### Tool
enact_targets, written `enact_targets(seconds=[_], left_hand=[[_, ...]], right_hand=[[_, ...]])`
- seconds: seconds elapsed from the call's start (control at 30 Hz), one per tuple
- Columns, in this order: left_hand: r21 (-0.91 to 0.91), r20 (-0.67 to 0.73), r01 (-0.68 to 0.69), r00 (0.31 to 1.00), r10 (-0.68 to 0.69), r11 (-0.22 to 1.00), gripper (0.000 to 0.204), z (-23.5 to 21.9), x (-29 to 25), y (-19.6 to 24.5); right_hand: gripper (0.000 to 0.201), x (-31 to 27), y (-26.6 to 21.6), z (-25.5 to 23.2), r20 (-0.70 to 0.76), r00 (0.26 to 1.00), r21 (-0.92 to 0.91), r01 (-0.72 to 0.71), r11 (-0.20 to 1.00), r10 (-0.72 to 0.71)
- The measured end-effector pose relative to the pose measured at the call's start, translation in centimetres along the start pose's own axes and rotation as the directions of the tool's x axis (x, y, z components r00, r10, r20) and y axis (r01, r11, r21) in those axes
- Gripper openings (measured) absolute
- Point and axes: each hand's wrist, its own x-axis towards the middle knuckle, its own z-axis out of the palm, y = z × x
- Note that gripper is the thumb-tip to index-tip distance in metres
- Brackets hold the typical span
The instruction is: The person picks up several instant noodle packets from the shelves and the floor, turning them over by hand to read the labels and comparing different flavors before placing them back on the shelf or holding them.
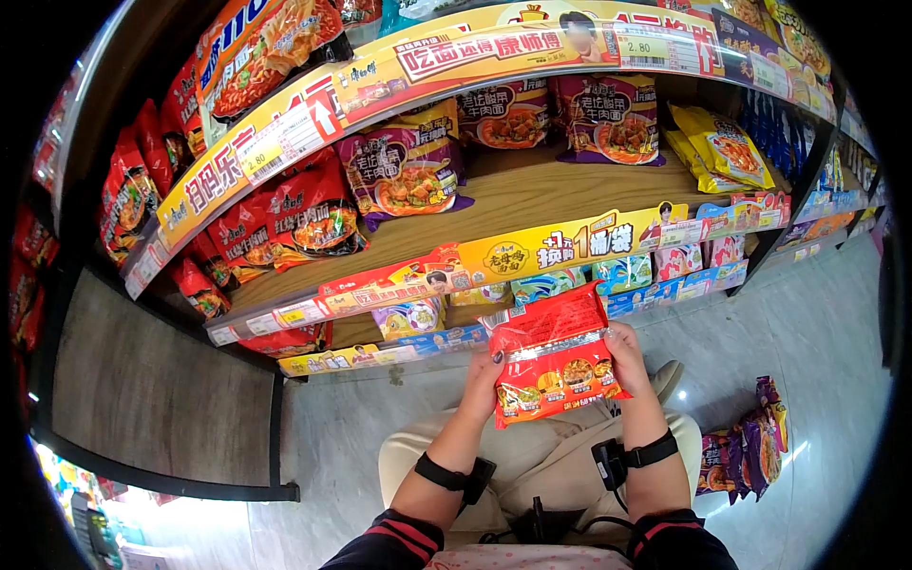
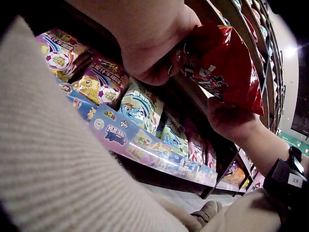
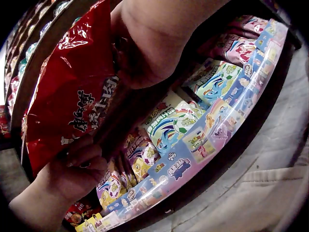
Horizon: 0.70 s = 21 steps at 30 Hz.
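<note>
Both hands hold a red packet of instant noodles over the lap, its printed back and silver seam facing up. My left hand grips its left edge, thumb on top. At the right edge, my right hand pinches the packet, with its fingers going underneath. From below, the left wrist view shows the packet's glossy red front between the two hands. White brand lettering on that front appears in the right wrist view.
Ahead, a wooden shelf bears purple noodle packets, red packets and yellow packets. Small cartoon snack bags line the bottom shelf. Several purple packets lie on the grey floor at right. A dark shelf panel stands left.
</note>
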Motion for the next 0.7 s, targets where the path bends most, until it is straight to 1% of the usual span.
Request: enact_targets(seconds=[0.23, 0.63, 0.7], left_hand=[[-0.007, 0.014, 0.004, 1.0, -0.004, 1.0, 0.03, 0.04, -0.02, 0.06], [0.001, -0.002, -0.005, 1.0, 0.005, 1.0, 0.03, -0.16, 0.07, -0.13], [0.006, 0.026, 0.015, 1.0, -0.015, 1.0, 0.03, 0.04, 0.03, 0.19]], right_hand=[[0.028, -0.01, 0.06, 0.0, -0.008, 1.0, -0.001, 0.003, 1.0, -0.003], [0.028, -0.01, -0.06, 0.13, -0.005, 1.0, -0.002, 0.02, 1.0, -0.02], [0.028, 0.0, -0.06, 0.18, -0.012, 1.0, 0.001, 0.013, 1.0, -0.013]])
